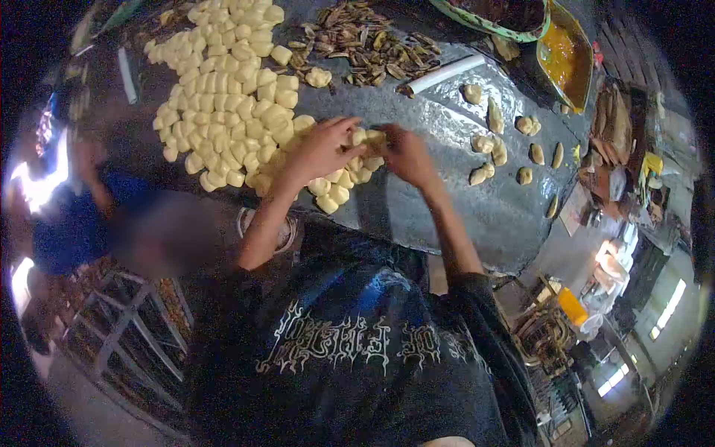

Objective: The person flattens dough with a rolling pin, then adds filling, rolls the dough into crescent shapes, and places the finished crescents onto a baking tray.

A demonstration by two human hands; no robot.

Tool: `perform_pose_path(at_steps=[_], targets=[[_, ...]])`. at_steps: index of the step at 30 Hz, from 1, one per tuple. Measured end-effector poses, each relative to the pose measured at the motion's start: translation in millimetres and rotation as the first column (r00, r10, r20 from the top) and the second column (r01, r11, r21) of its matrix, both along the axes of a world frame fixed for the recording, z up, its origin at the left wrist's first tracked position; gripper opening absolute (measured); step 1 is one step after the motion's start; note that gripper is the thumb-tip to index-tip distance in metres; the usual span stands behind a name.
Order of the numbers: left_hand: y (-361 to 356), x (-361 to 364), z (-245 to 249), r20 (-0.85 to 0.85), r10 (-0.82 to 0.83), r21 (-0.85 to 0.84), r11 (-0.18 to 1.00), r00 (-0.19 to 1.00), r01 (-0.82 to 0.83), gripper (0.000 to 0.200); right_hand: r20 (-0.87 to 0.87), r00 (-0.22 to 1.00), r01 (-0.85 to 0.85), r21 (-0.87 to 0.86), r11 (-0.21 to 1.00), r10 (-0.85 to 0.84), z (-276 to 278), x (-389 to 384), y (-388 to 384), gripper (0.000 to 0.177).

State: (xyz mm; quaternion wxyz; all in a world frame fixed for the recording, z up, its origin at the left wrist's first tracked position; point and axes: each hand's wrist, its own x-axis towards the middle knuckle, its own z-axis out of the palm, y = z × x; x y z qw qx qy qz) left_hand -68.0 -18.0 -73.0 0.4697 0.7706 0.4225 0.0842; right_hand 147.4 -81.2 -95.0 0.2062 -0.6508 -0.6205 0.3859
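Many pale yellow dough pieces (231,104) lie packed together on the dark tabletop (417,205). At the right end of this pile, my left hand (325,151) curves over some pieces, its fingers bent. My right hand (402,153) faces it from the right, with its fingertips at a dough piece (365,137) between the two hands. The fingers of both hands touch or nearly touch that piece; the exact grip is too small to tell. More pieces (330,195) sit just below my left hand.
Brown strips (365,45) are heaped at the back, beside a white rod (447,74). Shaped dough pieces (482,144) lie scattered on the right. An orange-filled container (564,63) and a green-rimmed bowl (514,33) stand at back right. Another person (89,216) is at the left.
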Motion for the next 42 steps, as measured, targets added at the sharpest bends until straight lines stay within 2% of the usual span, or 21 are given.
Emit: perform_pose_path(at_steps=[3, 5, 6, 8, 11, 12, 14, 16, 17, 18, 20, 22, 23, 24, 26, 28, 31, 32, 36, 39, 42], targets=[[12, -2, -17, -0.063, -0.158, -0.004, 0.987, 0.985, 0.158, 0.049, 0.099, 0.988, -0.104, -0.126, 0.987, 0.116, 31, -18, 16, 0.03], [21, -3, -1, -0.168, -0.269, -0.072, 0.963, 0.948, 0.26, 0.046, -0.121, 0.992, -0.001, -0.205, 0.979, -0.024, 10, 6, 4, 0.026], [24, -6, -3, -0.082, -0.248, -0.053, 0.968, 0.965, 0.244, 0.043, -0.265, 0.955, 0.06, -0.261, 0.964, -0.131, 6, 17, -4, 0.025], [27, -15, -9, 0.095, -0.208, -0.025, 0.977, 0.973, 0.211, 0.038, -0.442, 0.787, 0.205, -0.47, 0.859, -0.43, 30, 34, -18, 0.019], [26, -26, -14, 0.335, 0.015, -0.138, 0.99, 0.942, 0.034, 0.024, -0.58, 0.537, 0.396, -0.468, 0.79, -0.613, 32, 68, -50, 0.015], [33, -30, -1, 0.257, 0.069, -0.463, 0.884, 0.964, 0.06, 0.023, -0.592, 0.505, 0.409, -0.477, 0.778, -0.628, 31, 86, -63, 0.017], [30, -36, -7, 0.281, 0.248, -0.544, 0.837, 0.927, -0.059, 0.026, -0.62, 0.437, 0.429, -0.492, 0.757, -0.651, 28, 118, -90, 0.02], [25, -34, 3, 0.25, 0.33, -0.479, 0.859, 0.91, -0.18, 0.028, -0.706, 0.12, 0.594, -0.512, 0.62, -0.698, 47, 122, -102, 0.02], [22, -30, 2, 0.32, 0.509, -0.518, 0.8, 0.799, -0.303, 0.027, -0.736, -0.045, 0.655, -0.532, 0.536, -0.675, 56, 124, -108, 0.021], [21, -28, -2, 0.377, 0.663, -0.564, 0.718, 0.647, -0.407, 0.027, -0.76, -0.093, 0.655, -0.534, 0.535, -0.644, 62, 134, -119, 0.023], [47, -46, -13, 0.471, 0.821, -0.806, 0.549, 0.323, -0.219, 0.031, -0.803, -0.188, 0.655, -0.532, 0.537, -0.566, 72, 160, -144, 0.028], [47, 2, 23, 0.489, 0.721, -0.671, 0.67, 0.49, -0.317, 0.031, -0.784, 0.021, 0.657, -0.456, 0.6, -0.62, 65, 163, -171, 0.034], [40, 29, 40, 0.479, 0.672, -0.593, 0.722, 0.565, -0.356, 0.031, -0.729, 0.014, 0.647, -0.516, 0.562, -0.685, 65, 156, -174, 0.039], [26, 55, 50, 0.486, 0.451, -0.389, 0.879, 0.749, -0.277, 0.034, -0.669, 0.006, 0.633, -0.573, 0.521, -0.743, 65, 149, -177, 0.044], [-5, 97, 14, 0.199, 0.179, -0.073, 0.983, 0.964, -0.168, 0.047, -0.702, 0.017, 0.569, -0.579, 0.584, -0.712, 66, 144, -178, 0.045], [-51, 119, -29, 0.173, -0.092, 0.162, 0.985, 0.981, 0.064, 0.066, -0.75, -0.009, 0.548, -0.557, 0.625, -0.661, 82, 138, -179, 0.048], [-86, 138, -6, -0.01, -0.079, 0.345, 0.935, 0.997, 0.078, 0.084, -0.875, 0.002, 0.43, -0.436, 0.79, -0.484, 94, 166, -207, 0.05], [-96, 143, -5, -0.078, 0.072, 0.145, 0.988, 0.994, -0.06, 0.095, -0.865, -0.014, 0.478, -0.447, 0.756, -0.502, 97, 173, -218, 0.046], [-130, 150, 35, -0.407, 0.225, 0.246, 0.96, 0.885, -0.131, 0.097, -0.876, -0.044, 0.504, -0.435, 0.746, -0.481, 88, 207, -252, 0.045], [-169, 164, 46, -0.049, -0.104, 0.441, 0.89, 0.993, 0.114, 0.092, -0.856, -0.025, 0.446, -0.472, 0.76, -0.516, 105, 210, -258, 0.045], [-225, 220, 60, 0.296, -0.219, 0.131, 0.973, 0.93, 0.188, 0.08, -0.907, 0.091, 0.326, -0.364, 0.873, -0.412, 105, 199, -255, 0.044]])
